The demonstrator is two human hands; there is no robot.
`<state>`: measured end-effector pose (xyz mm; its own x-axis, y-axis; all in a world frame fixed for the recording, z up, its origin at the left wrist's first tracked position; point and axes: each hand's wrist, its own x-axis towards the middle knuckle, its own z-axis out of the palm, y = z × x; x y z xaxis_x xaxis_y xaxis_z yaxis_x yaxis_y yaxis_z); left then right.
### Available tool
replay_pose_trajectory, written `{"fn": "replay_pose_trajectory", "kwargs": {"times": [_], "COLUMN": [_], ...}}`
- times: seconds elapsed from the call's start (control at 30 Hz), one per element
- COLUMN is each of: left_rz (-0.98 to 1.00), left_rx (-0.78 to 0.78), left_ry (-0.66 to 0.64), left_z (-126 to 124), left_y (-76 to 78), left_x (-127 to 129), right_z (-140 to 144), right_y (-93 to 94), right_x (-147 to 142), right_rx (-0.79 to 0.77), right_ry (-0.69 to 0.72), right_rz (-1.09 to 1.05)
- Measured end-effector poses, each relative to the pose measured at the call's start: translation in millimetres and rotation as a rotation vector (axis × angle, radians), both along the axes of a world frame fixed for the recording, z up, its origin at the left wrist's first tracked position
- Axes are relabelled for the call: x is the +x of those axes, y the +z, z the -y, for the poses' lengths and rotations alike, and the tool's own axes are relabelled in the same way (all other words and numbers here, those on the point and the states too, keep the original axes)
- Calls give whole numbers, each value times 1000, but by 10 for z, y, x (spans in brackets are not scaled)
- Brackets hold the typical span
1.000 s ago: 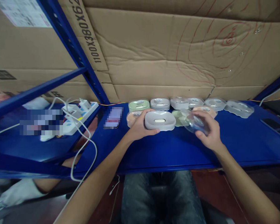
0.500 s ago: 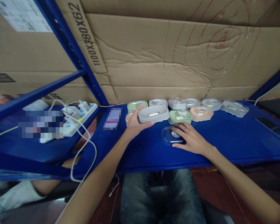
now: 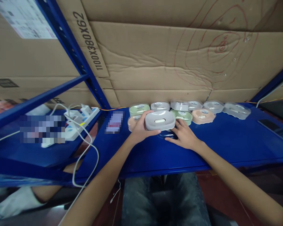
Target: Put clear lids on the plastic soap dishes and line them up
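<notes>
My left hand grips a grey oval dish by its left side, raised and tilted towards me. A white bar sits in the dish's middle. Under and behind its right end lies a clear plastic lid, looking dark blue against the shelf and mostly hidden. My right hand holds the lid's right side, thumb at the near edge and fingers beyond it. Just past those fingers is a green lidded dish. A peach dish is partly covered by my left hand.
More lidded dishes line the back, including a green one, a peach one and a grey one. A phone lies left, a dark phone right. A power strip with cables sits beyond the blue post.
My left hand has brought the grey dish slightly right and nearer. My right hand has slid left with the clear lid, which is now largely behind the dish.
</notes>
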<state>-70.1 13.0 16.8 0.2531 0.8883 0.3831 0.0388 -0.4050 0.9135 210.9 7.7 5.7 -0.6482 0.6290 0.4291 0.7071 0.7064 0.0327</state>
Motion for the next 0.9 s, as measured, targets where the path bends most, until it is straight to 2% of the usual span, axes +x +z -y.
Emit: {"fn": "replay_pose_trajectory", "kwargs": {"times": [0.23,0.33,0.4,0.53,0.8,0.9], "left_rz": [-19,-29,-40,-72,-62,-54], "left_rx": [-13,-8,2,36,-23,-4], "left_ry": [-84,-171,-224,-229,-168,-191], "left_z": [49,101,139,186,242,250], "left_y": [22,54,71,75,25,20], "left_x": [26,68,102,150,238,273], "right_z": [189,195,167,122,170,159], "right_y": [102,135,150,145,84,122], "right_x": [357,303,200,39,-15,-3], "right_rx": [-130,-163,-190,-271,-399,-383], "right_ry": [13,58,138,258,165,87], "right_rz": [-522,-592,-601,-696,-963,-1073]}}
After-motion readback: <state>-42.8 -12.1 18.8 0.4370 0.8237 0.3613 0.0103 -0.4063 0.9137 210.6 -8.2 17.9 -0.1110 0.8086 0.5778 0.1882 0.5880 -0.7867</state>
